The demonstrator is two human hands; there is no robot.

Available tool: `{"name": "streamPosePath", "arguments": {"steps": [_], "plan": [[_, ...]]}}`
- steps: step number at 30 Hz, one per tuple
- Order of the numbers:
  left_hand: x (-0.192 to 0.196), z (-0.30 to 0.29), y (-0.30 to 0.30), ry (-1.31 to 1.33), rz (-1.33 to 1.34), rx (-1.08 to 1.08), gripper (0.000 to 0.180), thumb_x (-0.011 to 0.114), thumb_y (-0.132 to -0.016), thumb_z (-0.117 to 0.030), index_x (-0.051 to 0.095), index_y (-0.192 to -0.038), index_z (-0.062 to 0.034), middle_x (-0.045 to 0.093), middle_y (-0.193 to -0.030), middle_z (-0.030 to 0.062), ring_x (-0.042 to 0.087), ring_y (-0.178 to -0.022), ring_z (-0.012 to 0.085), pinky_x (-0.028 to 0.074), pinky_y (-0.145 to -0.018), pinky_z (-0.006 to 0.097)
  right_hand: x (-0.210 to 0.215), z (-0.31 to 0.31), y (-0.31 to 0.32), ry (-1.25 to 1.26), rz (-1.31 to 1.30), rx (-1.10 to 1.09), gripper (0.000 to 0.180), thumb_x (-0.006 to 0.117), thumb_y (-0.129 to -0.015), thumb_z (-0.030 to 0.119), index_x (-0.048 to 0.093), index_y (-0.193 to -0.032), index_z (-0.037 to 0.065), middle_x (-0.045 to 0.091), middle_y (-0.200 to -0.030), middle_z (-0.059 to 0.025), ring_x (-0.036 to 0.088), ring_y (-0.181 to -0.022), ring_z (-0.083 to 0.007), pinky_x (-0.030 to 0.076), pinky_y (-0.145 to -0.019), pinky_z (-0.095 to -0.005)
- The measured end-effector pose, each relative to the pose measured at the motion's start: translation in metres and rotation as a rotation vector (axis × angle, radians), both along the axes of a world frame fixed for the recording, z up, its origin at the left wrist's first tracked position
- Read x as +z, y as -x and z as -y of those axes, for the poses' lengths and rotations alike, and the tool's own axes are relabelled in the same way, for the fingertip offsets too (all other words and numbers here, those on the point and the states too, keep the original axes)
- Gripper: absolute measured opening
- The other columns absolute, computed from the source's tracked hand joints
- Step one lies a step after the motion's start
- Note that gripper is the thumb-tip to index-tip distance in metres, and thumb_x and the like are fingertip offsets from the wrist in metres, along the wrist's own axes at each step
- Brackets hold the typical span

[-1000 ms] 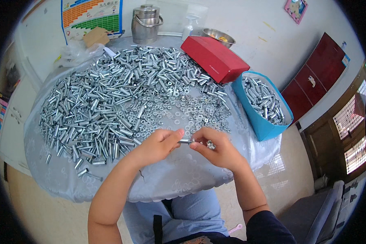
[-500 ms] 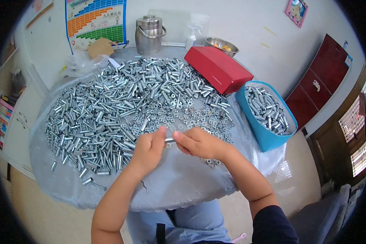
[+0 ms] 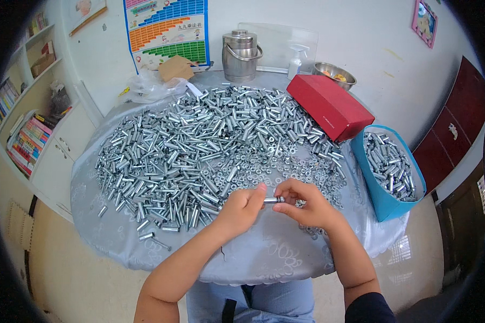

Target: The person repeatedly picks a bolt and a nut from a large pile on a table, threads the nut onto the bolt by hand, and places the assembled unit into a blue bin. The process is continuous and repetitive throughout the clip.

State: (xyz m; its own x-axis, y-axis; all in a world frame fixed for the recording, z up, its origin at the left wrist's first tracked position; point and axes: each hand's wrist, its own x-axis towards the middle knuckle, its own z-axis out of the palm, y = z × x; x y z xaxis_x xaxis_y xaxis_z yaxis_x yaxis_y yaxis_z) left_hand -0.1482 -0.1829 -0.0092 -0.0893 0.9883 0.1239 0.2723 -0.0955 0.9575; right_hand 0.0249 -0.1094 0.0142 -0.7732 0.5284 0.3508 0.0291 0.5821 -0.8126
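Near the front of the table, my left hand (image 3: pixel 241 211) is closed around a silver expansion bolt (image 3: pixel 270 199), its thumb pressed along the sleeve. The bolt lies roughly level, its nut end pointing right. At that end, the curved thumb and forefinger of my right hand (image 3: pixel 306 204) bracket the nut and washer; whether both fingertips touch is hard to make out. Just beyond my hands spread loose nuts and washers (image 3: pixel 277 167). A large heap of metal sleeves and bolts (image 3: pixel 161 151) covers the table's left and far side.
The round table wears a silvery cloth (image 3: pixel 269 264). On the right stands a blue bin (image 3: pixel 382 207) full of assembled bolts. Behind it lies a red box (image 3: pixel 328 105). A steel pot (image 3: pixel 240 62), a spray bottle (image 3: pixel 295 63) and a metal bowl (image 3: pixel 347 81) line the back.
My right thumb and forefinger have opened somewhat from around the bolt, uncovering its nut end. My left hand keeps its grip. The whole view has shifted, so things appear further right.
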Motion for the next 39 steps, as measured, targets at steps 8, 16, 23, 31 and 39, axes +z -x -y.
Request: {"name": "streamPosePath", "arguments": {"steps": [8,16,23,31,39], "plan": [[0.0,0.002,-0.005,-0.038,-0.074,0.057,0.051,0.039,-0.093,-0.035,0.048,-0.059,0.0031,0.042,-0.048,0.0086,0.037,-0.047,0.0137,0.034,-0.047,0.033,0.01,0.005,-0.003,0.002,0.193,-0.02,0.023,0.06,-0.083,0.024,0.058,-0.088,0.002,0.054,-0.066,-0.0086,0.052,-0.057,-0.0166,0.042,-0.055,-0.0283],[-0.008,0.0,-0.006,-0.064,-0.132,0.063,0.053,0.039,-0.092,-0.035,0.049,-0.058,0.0035,0.045,-0.046,0.0133,0.041,-0.042,0.0204,0.034,-0.046,0.036,0.011,0.007,-0.001,0.022,0.12,-0.054,0.021,0.057,-0.086,0.023,0.059,-0.086,0.002,0.054,-0.06,-0.0085,0.052,-0.054,-0.0159,0.043,-0.053,-0.0276],[-0.005,0.002,-0.01,-0.069,-0.136,0.078,0.053,0.041,-0.092,-0.035,0.05,-0.057,0.0035,0.044,-0.046,0.0141,0.042,-0.041,0.0219,0.034,-0.045,0.037,0.007,0.0,-0.005,0.08,0.234,-0.01,0.017,0.06,-0.084,0.018,0.062,-0.088,0.002,0.054,-0.062,-0.003,0.051,-0.056,-0.0101,0.04,-0.052,-0.0238],[0.001,0.003,-0.01,-0.114,-0.168,0.07,0.052,0.04,-0.092,-0.034,0.051,-0.058,0.004,0.046,-0.047,0.0174,0.043,-0.041,0.0255,0.034,-0.045,0.038,0.004,-0.005,-0.008,0.169,0.346,0.032,0.022,0.067,-0.079,0.02,0.06,-0.089,0.001,0.053,-0.066,-0.0028,0.049,-0.059,-0.0094,0.039,-0.052,-0.023],[-0.005,-0.001,-0.008,-0.117,-0.142,0.098,0.054,0.039,-0.092,-0.036,0.05,-0.058,0.0043,0.044,-0.046,0.0143,0.041,-0.041,0.0219,0.034,-0.045,0.037,0.005,-0.002,-0.007,0.147,0.259,0.01,0.018,0.061,-0.083,0.02,0.058,-0.085,0.002,0.05,-0.061,-0.001,0.044,-0.054,-0.0074,0.036,-0.05,-0.0233]]}}
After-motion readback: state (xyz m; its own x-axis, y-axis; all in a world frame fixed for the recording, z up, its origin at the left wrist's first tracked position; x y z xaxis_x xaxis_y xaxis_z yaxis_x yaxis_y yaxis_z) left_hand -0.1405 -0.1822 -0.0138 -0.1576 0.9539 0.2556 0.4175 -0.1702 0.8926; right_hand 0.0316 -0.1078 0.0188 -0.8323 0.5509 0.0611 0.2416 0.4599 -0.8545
